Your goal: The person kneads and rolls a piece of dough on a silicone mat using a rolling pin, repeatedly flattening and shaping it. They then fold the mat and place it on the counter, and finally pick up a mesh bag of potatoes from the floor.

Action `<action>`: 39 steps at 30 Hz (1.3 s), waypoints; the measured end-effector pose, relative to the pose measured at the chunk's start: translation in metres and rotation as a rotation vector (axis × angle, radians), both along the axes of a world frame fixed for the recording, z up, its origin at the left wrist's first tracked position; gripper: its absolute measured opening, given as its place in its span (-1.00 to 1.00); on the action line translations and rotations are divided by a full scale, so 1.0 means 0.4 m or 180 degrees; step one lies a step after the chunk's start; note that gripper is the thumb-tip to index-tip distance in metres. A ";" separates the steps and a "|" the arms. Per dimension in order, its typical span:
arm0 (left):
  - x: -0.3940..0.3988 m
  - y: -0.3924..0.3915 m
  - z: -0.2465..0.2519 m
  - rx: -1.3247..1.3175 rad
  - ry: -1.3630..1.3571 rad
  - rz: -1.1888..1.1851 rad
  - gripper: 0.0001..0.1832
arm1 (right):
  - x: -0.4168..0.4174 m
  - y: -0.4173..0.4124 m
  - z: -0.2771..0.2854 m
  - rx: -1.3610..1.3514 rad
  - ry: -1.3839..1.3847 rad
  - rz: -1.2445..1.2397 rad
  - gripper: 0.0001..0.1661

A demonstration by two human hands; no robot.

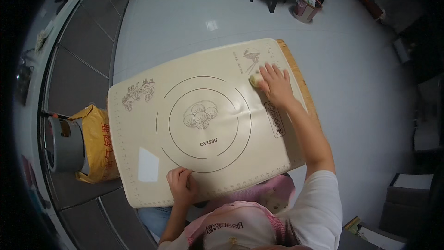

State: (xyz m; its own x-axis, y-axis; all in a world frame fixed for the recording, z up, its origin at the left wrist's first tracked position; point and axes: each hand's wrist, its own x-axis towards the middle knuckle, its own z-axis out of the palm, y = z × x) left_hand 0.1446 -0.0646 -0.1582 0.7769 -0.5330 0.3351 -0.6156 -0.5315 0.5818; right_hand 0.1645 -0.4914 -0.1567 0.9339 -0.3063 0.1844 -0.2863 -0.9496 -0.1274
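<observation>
A cream silicone kneading mat (204, 55) with printed circles and drawings lies before me. On its far right part, my right hand (277, 85) rests over a small pale green-and-white lump (256, 80) that looks like rolled dough. The lump shows between thumb and forefinger; the palm covers the rest, and the fingers are slightly blurred. My left hand (181, 184) is curled on the mat near its front edge. A narrow darker patch shows by its fingers, but whether it is a held thing is unclear.
A wooden board (295, 66) shows beneath the mat's right edge. On the left stands a grey gas cylinder (66, 144) beside a yellow bag (97, 142), along dark cabinets (86, 55). A waste bin (307, 8) stands on the pale floor (166, 24) near dark furniture legs (274, 1).
</observation>
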 end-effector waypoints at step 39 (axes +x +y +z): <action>-0.001 0.020 -0.014 0.0065 -0.0099 0.0067 -0.78 | -0.053 0.052 0.187 0.0667 0.1167 0.0159 -0.63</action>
